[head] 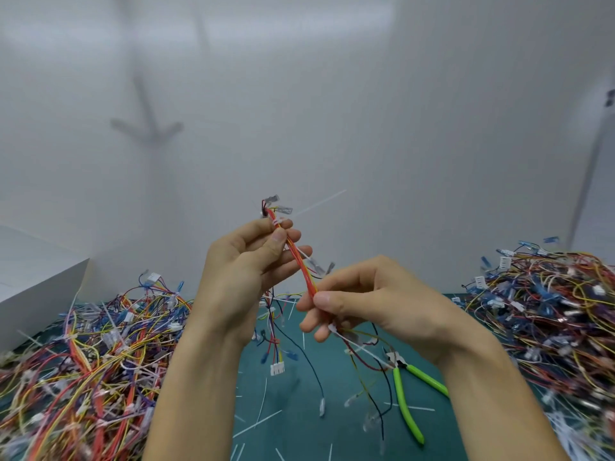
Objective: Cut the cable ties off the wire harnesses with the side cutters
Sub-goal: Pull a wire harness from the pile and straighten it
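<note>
On the mat (293,387): side cutters (403,400) lie untouched, near the right wrist
Right hand (376,304): thumb and fingers pinch the wire harness (301,266) at its lower end
Left hand (246,261): thumb and fingers pinch the upper end, just below a white cable tie (278,222)

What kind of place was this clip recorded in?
Probably a wire-harness rework bench in a workshop: heaps of wire harnesses on both sides, a green cutting mat strewn with cut cable-tie pieces, and green-handled side cutters lying on it.
</note>
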